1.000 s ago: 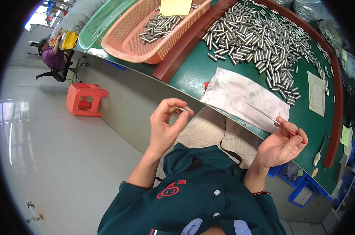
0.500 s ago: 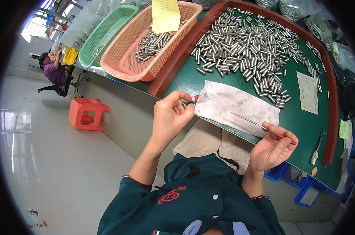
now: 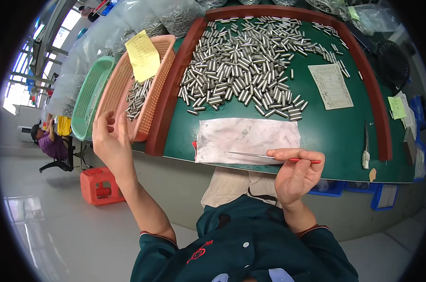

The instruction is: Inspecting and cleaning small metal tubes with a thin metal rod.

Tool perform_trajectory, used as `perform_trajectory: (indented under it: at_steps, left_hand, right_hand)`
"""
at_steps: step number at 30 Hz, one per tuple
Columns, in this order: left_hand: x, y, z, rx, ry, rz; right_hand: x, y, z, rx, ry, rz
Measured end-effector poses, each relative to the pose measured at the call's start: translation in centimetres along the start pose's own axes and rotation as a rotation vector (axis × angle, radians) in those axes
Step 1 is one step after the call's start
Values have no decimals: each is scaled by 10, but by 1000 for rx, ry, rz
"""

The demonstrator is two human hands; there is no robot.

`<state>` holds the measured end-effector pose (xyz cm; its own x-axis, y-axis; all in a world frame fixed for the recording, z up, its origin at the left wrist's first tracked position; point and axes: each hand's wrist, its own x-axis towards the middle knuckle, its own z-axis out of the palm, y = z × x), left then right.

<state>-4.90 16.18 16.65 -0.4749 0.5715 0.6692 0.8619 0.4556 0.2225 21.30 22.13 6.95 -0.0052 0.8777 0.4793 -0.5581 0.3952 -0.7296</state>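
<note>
My left hand (image 3: 112,149) is at the near end of a pink plastic basket (image 3: 157,80), fingers apart and slightly curled, with nothing visible in them. Short metal pins (image 3: 137,99) lie inside that basket, under a yellow note (image 3: 143,56). In my right hand (image 3: 295,182) is a thin pointed metal tool (image 3: 253,154) with a red handle, gripped between thumb and fingers. Its tip points left over a stained white cloth (image 3: 246,134) at the table's front edge. Beyond the cloth spreads a big heap of shiny metal pins (image 3: 241,66).
A green basket (image 3: 91,94) stands left of the pink one. Dark red wooden rails (image 3: 162,113) border the green table (image 3: 330,136). A printed sheet (image 3: 331,87) and a white-handled tool (image 3: 366,157) lie at right. On the floor stands a red stool (image 3: 100,185); a seated person (image 3: 54,142) is farther off.
My left hand has moved left from the cloth's edge to the pink basket, and its pinched fingers have opened. My right hand still holds the red-handled tool. The view has shifted.
</note>
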Motion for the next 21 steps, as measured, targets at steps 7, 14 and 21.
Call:
perform_trajectory:
  at_steps: [7, 14, 21]
  left_hand:
    - [-19, 89, 56, -631, -456, 296]
    - [-21, 125, 106, -517, -556, 520]
    - [-27, 130, 105, -313, -528, 591]
  right_hand:
    - [0, 1, -1, -16, -26, 9]
    - [-2, 2, -1, -10, -39, -22]
    - [-2, 0, -2, 5, -78, -44]
